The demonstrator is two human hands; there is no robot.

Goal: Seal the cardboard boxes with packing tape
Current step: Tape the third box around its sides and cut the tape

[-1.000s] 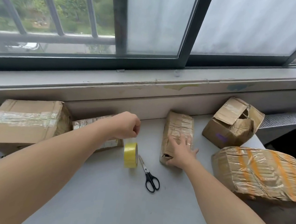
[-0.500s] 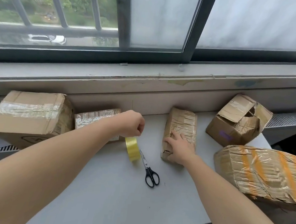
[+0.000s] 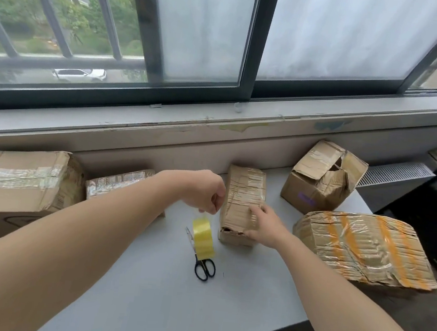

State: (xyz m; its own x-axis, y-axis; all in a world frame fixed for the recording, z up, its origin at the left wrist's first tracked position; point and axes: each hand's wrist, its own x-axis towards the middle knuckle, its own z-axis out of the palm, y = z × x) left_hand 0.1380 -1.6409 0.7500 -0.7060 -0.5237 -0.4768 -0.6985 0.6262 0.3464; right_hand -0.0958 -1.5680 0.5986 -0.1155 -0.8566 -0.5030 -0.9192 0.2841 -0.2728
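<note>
My left hand (image 3: pixel 203 193) hovers over the table with its fingers curled, pinching the free end of the yellow packing tape roll (image 3: pixel 203 238). The roll dangles just below it, above the blades of the black-handled scissors (image 3: pixel 205 269). To the right lies a narrow, crumpled cardboard box (image 3: pixel 244 189), lengthwise towards the window. My right hand (image 3: pixel 262 226) holds its near right corner, fingers across the top and thumb against the front end. That front end looks torn open.
On the white table (image 3: pixel 170 308) also sit a large taped box (image 3: pixel 15 184) at far left, a small taped box (image 3: pixel 118 181) behind my left forearm, an open-flapped box (image 3: pixel 317 186) at back right, and a crushed orange-striped box (image 3: pixel 365 248) at right. The window sill (image 3: pixel 216 127) runs behind.
The tape roll has come up off the table and swung nearer, over the scissors. My right hand slid from lying flat on the narrow box to holding its near right corner.
</note>
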